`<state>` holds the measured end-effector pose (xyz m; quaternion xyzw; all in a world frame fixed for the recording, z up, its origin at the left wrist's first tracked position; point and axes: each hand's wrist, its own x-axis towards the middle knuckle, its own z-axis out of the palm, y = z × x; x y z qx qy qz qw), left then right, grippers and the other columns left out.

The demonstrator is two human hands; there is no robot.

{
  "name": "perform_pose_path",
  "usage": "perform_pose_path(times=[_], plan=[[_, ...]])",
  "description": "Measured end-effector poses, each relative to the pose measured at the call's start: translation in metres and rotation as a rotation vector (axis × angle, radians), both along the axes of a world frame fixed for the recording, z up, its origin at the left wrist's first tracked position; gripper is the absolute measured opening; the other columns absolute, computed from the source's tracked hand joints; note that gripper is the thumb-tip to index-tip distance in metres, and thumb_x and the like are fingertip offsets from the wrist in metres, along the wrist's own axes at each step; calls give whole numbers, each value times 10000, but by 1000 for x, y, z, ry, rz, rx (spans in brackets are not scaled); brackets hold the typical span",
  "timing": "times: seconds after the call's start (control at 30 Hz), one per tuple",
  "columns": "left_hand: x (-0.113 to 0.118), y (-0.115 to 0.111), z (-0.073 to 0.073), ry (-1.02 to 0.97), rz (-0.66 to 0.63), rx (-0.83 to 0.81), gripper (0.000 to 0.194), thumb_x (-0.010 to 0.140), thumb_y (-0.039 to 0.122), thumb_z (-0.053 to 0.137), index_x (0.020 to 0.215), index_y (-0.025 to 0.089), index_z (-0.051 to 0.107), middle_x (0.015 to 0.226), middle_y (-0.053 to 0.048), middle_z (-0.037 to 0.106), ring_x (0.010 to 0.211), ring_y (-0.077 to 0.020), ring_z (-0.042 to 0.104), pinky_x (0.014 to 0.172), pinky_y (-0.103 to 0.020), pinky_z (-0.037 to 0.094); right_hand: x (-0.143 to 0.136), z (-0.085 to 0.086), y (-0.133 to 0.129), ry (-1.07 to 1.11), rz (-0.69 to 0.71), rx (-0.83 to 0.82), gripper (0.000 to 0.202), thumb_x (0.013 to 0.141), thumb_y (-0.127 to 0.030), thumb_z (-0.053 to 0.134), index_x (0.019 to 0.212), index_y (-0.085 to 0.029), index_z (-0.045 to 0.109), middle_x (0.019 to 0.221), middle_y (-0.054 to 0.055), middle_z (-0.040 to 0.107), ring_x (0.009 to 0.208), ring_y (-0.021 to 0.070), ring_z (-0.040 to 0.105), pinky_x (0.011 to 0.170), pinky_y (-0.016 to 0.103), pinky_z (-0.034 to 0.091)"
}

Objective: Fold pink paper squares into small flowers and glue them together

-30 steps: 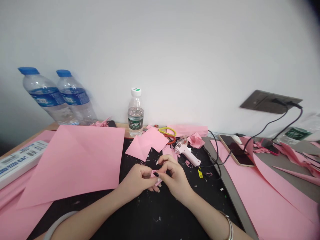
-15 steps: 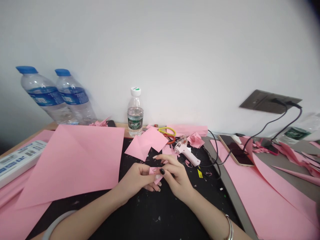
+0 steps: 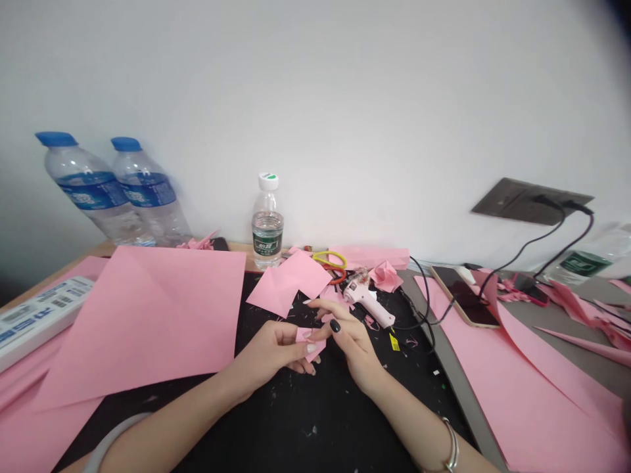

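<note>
A small folded piece of pink paper is pinched between the thumb and fingers of my left hand, above the black mat. My right hand is beside it, with one fingertip touching the paper near my left thumb. Its black-nailed thumb is raised away from the paper and another finger stretches out to the left. Just beyond my hands lie cut pink paper pieces. A pink glue gun rests to the right of them, with a folded pink paper flower behind it.
Scissors with yellow and orange handles lie near a small water bottle. Large pink sheets cover the left, beside a white box. A phone and cables lie at right, below a wall socket.
My right thumb has lifted off the small folded paper and moved up and right, leaving more of the paper in sight. My left hand keeps its hold in nearly the same place.
</note>
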<state>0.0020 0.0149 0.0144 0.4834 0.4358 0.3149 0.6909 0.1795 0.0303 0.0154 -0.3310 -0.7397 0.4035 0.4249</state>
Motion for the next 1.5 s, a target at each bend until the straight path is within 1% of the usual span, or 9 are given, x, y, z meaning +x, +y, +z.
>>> perform_pose_path(times=[0.1,0.17,0.3,0.47,0.67,0.9,1.03,1.23,1.5], plan=[[1,0,2,53,-26,64,202,739,308,649,697,117,699,582,-30,691,563,-144,623,571,-231,451,-3,-2,0,46,-53,-91,270,902,-419,441,865,-205,601,934,57,582,776,174,551,687,294,462],[1,-1,3,90,-46,93,196,730,294,644,655,121,694,547,-20,673,538,-140,604,544,-224,427,-5,-4,0,-11,-33,-130,192,878,-375,495,818,-197,538,722,4,533,608,134,495,537,238,410],[1,-1,3,106,-82,111,177,719,265,630,620,127,683,526,-10,657,519,-138,588,530,-223,408,-7,-6,0,-223,116,-146,288,892,-322,481,638,-188,460,547,-40,481,506,105,460,482,219,353],[0,0,-2,96,-130,104,147,714,230,612,681,119,703,603,-27,687,525,-142,603,528,-225,420,-6,-4,-1,-253,179,-235,351,926,-304,414,594,-189,430,543,-24,543,497,105,495,472,217,373],[1,0,-2,80,-138,102,169,726,254,620,671,115,699,555,-22,671,517,-139,606,531,-224,439,-7,-4,-2,-294,164,-192,364,922,-313,416,576,-198,409,524,-33,493,494,106,460,479,221,346],[0,2,1,128,77,126,192,742,301,630,756,125,705,617,-30,702,598,-158,627,591,-242,471,-4,-13,5,-31,-189,-136,256,898,-398,436,731,-204,439,600,-46,382,514,110,365,479,231,307],[-2,4,-1,171,154,188,232,759,347,627,759,131,713,683,-47,713,684,-181,631,635,-249,476,-6,-15,4,-8,-134,-163,182,867,-348,497,761,-203,468,625,-35,430,529,113,394,489,233,333],[-4,5,-4,245,163,299,237,783,345,606,762,146,734,702,-46,713,665,-171,598,625,-243,451,-10,-17,2,45,-123,-189,110,801,-234,577,834,-210,474,678,-33,468,543,108,441,500,232,375],[-3,3,-3,234,175,279,220,781,326,607,799,145,730,711,-47,721,677,-180,628,615,-243,476,-9,-17,0,-20,-173,-116,34,804,-192,557,834,-185,570,680,2,556,555,120,499,507,241,411]])
